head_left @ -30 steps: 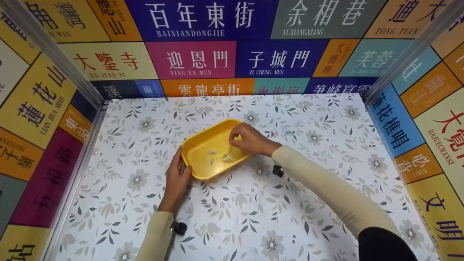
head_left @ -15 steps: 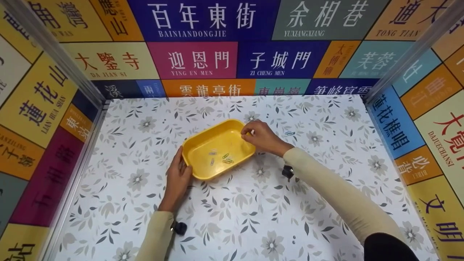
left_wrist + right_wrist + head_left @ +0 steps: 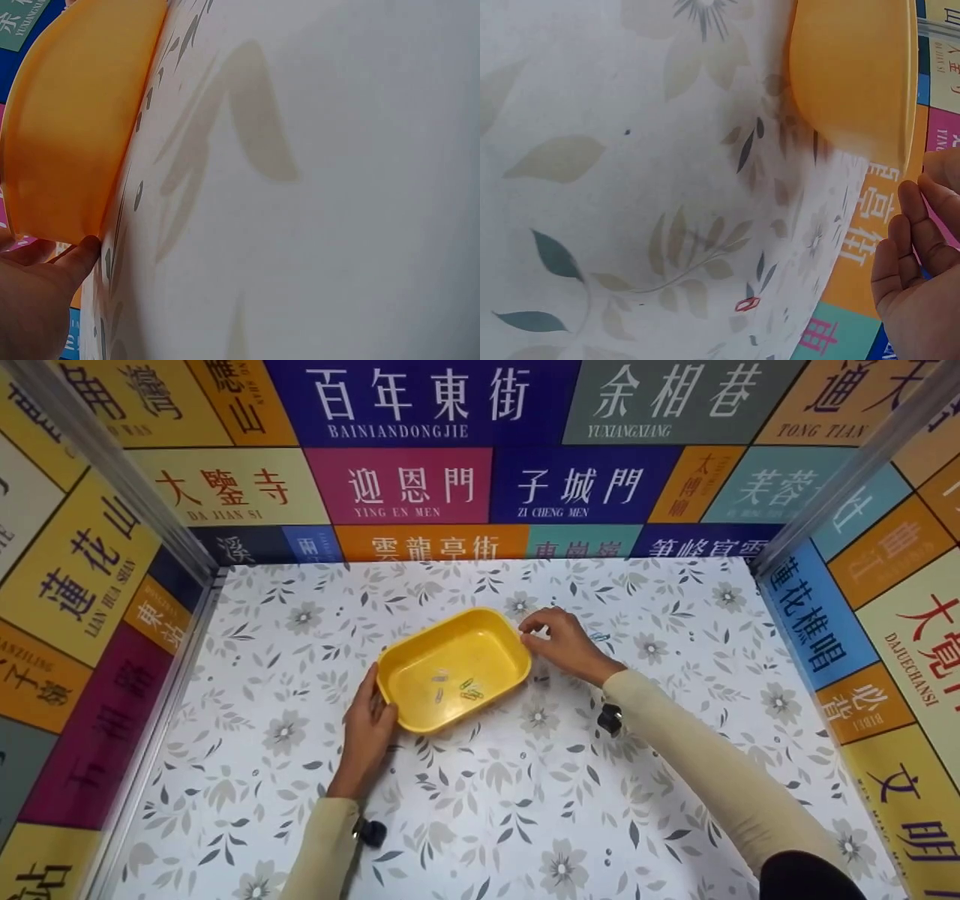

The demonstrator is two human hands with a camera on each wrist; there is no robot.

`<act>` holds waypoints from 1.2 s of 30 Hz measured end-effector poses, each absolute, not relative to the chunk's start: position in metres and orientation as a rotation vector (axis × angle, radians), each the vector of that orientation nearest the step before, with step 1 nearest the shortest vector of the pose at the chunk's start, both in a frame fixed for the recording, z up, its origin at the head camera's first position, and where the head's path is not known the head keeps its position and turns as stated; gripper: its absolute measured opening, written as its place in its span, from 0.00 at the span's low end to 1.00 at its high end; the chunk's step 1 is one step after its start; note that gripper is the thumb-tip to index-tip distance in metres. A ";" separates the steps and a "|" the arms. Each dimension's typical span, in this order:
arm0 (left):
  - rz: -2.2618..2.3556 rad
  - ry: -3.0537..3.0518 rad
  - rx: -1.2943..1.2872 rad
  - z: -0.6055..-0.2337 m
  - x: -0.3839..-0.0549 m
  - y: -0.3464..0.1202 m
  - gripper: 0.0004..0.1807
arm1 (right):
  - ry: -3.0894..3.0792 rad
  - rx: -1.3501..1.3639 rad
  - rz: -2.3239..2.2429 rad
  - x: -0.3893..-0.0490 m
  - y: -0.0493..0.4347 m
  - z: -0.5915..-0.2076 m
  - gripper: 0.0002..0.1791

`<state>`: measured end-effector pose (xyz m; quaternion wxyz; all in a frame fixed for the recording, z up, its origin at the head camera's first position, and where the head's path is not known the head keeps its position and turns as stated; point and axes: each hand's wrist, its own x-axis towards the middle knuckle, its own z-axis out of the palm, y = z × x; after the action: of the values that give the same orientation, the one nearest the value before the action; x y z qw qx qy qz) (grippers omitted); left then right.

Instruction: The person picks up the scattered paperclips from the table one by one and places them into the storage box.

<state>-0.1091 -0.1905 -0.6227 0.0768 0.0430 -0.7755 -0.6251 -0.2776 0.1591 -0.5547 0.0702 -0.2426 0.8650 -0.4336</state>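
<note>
A yellow plastic tray (image 3: 487,626) sits aslant on the table, with several small paper clips (image 3: 471,691) on its floor. At its left end my left hand (image 3: 369,727) holds it, thumb and fingers against the outer wall; the left wrist view shows the thumb (image 3: 84,255) right at the tray's lower edge. Just off the right end is my right hand (image 3: 568,641), fingers loosely bent, thumb near the index finger, and no clip shows in it. In the right wrist view a red paper clip (image 3: 747,304) lies on the table below that hand.
A bluish paper clip (image 3: 600,637) lies on the leaf-patterned tabletop (image 3: 480,825), just right of my right hand. Printed panels (image 3: 397,484) wall in the back and both sides. Each wrist carries a small black camera (image 3: 370,832).
My right hand has moved from over the tray, across its right rim, to the table side on the right. The left hand and tray stay in place.
</note>
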 end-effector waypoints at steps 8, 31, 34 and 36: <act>-1.814 -2.348 0.142 -0.626 -0.110 -0.193 0.41 | 2.642 -0.631 -1.314 -0.279 0.172 -0.573 0.12; -1.869 -2.335 0.139 -0.624 -0.109 -0.192 0.43 | 2.751 -0.469 -1.359 -0.282 0.208 -0.603 0.08; -1.863 -2.327 0.126 -0.624 -0.110 -0.192 0.42 | 2.759 -0.476 -1.377 -0.283 0.211 -0.606 0.08; -1.855 -2.316 0.112 -0.625 -0.111 -0.193 0.41 | 2.770 -0.486 -1.382 -0.284 0.214 -0.608 0.08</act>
<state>-0.1108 -0.1925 -0.6249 0.0859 0.0374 -0.7772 -0.6223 -0.2843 0.2136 -0.6081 0.0040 -0.1550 0.8841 -0.4409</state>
